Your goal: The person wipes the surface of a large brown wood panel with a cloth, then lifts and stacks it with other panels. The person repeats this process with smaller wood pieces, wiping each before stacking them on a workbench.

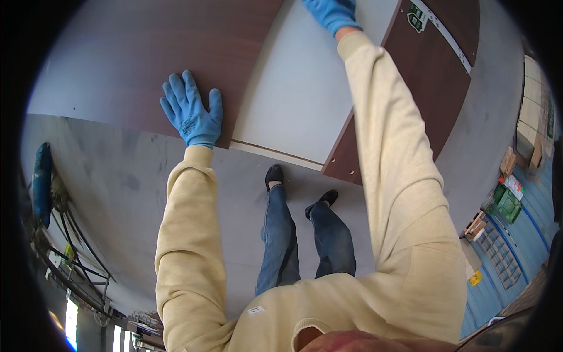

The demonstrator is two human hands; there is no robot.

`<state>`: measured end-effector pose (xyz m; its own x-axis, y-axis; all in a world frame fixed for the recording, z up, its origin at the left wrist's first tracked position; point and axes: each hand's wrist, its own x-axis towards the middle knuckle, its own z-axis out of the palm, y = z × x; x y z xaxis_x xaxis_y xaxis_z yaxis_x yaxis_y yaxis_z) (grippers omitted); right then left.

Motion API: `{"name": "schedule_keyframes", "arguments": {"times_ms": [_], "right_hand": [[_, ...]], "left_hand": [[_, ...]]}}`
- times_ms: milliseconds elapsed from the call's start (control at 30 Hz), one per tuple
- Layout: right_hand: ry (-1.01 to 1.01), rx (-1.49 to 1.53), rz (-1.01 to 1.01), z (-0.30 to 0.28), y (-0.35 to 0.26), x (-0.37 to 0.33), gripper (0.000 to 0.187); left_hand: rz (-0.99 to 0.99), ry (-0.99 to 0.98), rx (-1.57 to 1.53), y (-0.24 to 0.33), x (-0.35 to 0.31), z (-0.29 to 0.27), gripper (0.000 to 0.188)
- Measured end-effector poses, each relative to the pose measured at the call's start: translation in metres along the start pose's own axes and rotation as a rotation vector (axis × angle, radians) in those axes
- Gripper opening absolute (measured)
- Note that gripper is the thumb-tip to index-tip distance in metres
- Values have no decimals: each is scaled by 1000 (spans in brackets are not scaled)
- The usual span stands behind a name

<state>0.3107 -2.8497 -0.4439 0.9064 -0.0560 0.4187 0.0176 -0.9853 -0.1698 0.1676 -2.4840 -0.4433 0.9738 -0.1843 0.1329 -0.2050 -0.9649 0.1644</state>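
My left hand [190,111], in a blue work glove, lies flat with spread fingers on a large dark brown wood-look panel [135,64], close to its near right corner. To the right of that panel is a white board [299,94], its near edge showing a thin groove. My right hand [333,13], also blue-gloved, reaches far out over the white board; the top of the picture cuts off its fingers. Beneath my right arm a second dark brown panel [428,76] with small holes along its edges borders the white board. It carries a green and white sticker [417,19].
Grey floor [234,193] lies under my feet. On the right stand a blue workbench [498,258] with a green box [508,205] and stacked pale boards [529,100]. At left are a dark blue roll [42,182] and a black metal frame [79,252].
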Motion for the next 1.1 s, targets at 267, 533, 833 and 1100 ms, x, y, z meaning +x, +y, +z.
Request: {"name": "schedule_keyframes", "arguments": {"times_ms": [267,533,833,1100], "right_hand": [[-1289,612,-789,-126,-174,-276,28],[-501,417,-71,-30,-13,-80,55],[-650,-34,-223,-89,-115,-155,42],[-651,762,-194,-146,-160,-241,38]], "left_hand": [[-47,-53,-27,1,-1,-6,80],[-60,-77,-24,-2,1,-8,80],[-66,-75,-14,-5,2,-6,81],[-76,-66,-33,-6,-3,-5,82]]}}
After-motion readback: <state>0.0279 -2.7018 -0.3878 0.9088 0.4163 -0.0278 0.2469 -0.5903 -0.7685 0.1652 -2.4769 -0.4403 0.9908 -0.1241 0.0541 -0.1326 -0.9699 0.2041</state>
